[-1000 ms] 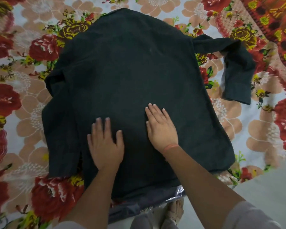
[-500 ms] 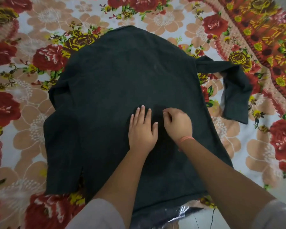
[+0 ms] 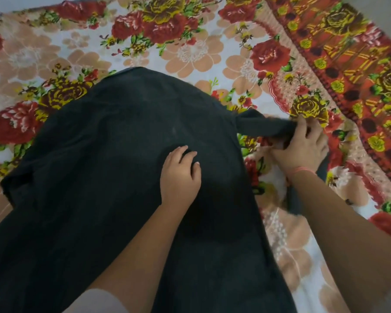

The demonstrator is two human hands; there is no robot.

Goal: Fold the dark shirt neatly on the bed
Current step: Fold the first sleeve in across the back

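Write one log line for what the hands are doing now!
left hand: flat on dark cloth shirt | right hand: gripping shirt's right sleeve | floral bedsheet: beneath

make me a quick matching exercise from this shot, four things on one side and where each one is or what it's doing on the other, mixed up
Things:
1. left hand
2. right hand
3. dark shirt
4. pink band

States:
A. spread out over the floral bedsheet
B. worn around a wrist
C. resting on the body of the shirt
D. gripping the sleeve out to the side

Pairs: 1-C, 2-D, 3-A, 4-B
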